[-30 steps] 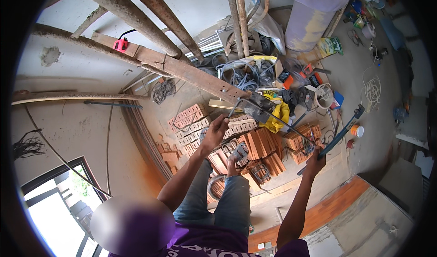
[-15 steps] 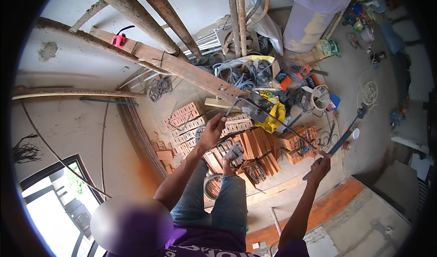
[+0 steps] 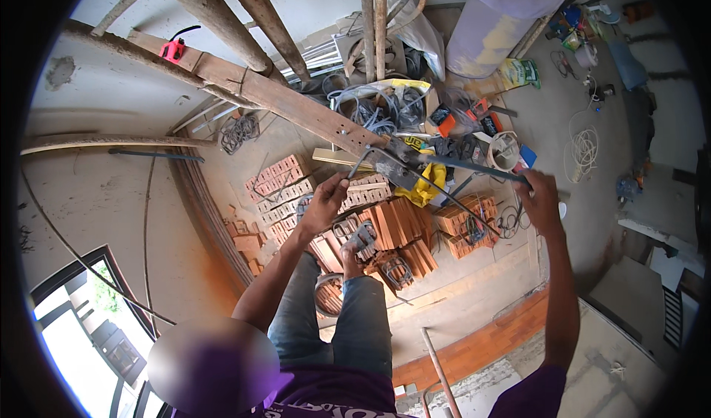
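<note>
Your left grip (image 3: 326,199), at the centre of the frame, is closed with the fingers pinched on the short end of a dark bent rod (image 3: 455,200). Your right grip (image 3: 543,203), right of centre, is closed around the right-hand end of a long dark bar (image 3: 474,168).

The rod rises from your left fingers to a sharp bend at mid-frame, then its long leg slants down toward the lower right and ends over a small stack of orange bricks (image 3: 463,225). The bar runs leftward from your right grip, above that leg, to the dark plate (image 3: 395,172) at the plank's lower end. You cannot tell from this view whether the bar's far end touches the rod.

The plank (image 3: 296,109) slopes from the upper left down to the centre, with a red tape measure (image 3: 172,50) near its upper end. Thick rusty poles (image 3: 204,22) cross the upper left.

Below the plank lie pale-faced bricks (image 3: 274,177) and terracotta tiles (image 3: 392,229), with your sandalled foot (image 3: 360,238) beside the tiles. A yellow bag (image 3: 426,188) sits just right of the plate, and a bucket (image 3: 504,151) stands farther right.
</note>
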Available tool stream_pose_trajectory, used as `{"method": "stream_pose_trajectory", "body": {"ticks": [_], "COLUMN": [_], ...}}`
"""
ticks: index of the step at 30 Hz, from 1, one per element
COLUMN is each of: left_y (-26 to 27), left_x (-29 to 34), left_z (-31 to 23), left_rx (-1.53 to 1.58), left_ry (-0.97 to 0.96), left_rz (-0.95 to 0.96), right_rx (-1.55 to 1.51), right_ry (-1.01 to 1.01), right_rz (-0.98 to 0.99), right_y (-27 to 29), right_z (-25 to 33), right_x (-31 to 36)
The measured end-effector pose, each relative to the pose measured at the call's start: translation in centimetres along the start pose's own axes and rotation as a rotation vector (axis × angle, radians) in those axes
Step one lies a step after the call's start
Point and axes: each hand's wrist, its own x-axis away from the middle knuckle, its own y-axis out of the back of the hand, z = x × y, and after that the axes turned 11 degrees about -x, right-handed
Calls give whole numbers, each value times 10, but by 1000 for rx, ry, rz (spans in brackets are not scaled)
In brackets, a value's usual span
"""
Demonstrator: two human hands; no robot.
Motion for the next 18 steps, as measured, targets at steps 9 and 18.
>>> {"method": "stream_pose_trajectory", "body": {"ticks": [9, 18], "left_y": [3, 3], "left_x": [0, 0], "left_z": [1, 2], "left_rx": [32, 52], "left_ry": [74, 96], "left_rz": [38, 36], "right_rx": [222, 208], "right_ry": [366, 476], "right_rz": [340, 486], "right_y": [15, 1], "right_z": [-2, 1], "right_x": [-120, -194]}}
